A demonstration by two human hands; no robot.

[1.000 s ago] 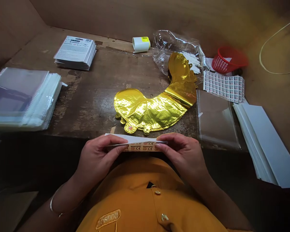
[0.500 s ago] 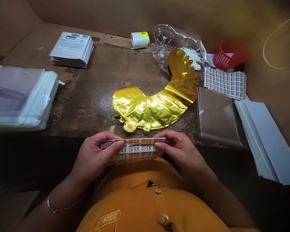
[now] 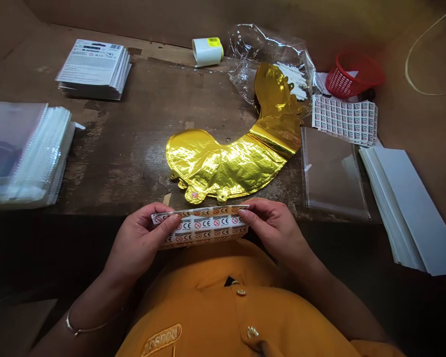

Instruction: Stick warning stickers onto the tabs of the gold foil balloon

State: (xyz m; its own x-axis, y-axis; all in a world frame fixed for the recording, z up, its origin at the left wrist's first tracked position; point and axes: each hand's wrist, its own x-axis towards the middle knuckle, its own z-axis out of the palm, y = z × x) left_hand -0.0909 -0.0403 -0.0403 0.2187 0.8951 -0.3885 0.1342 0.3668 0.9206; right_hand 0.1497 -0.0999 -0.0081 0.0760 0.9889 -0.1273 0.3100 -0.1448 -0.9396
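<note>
A sticker sheet [image 3: 204,224] printed with rows of CE marks is held between my two hands, just off the table's front edge. My left hand [image 3: 143,238] pinches its left end, thumb on the printed face. At the right end my right hand [image 3: 273,228] grips it with thumb in front and fingers behind. Beyond the sheet, a gold foil balloon [image 3: 230,166] lies flat and curved on the table. To its right lies a clear plastic sleeve [image 3: 332,173].
Clear sleeves [image 3: 15,148] are piled at left, with packaged cards [image 3: 92,67] behind. At the back are a white roll [image 3: 207,52], a plastic bag [image 3: 245,59] and a red basket [image 3: 342,79]. More stickers [image 3: 344,119] and white card strips [image 3: 416,198] lie right.
The view has shifted slightly, so the table items appear a little further left and higher. The sheet is tilted to show more of its printed face, still held in both hands.
</note>
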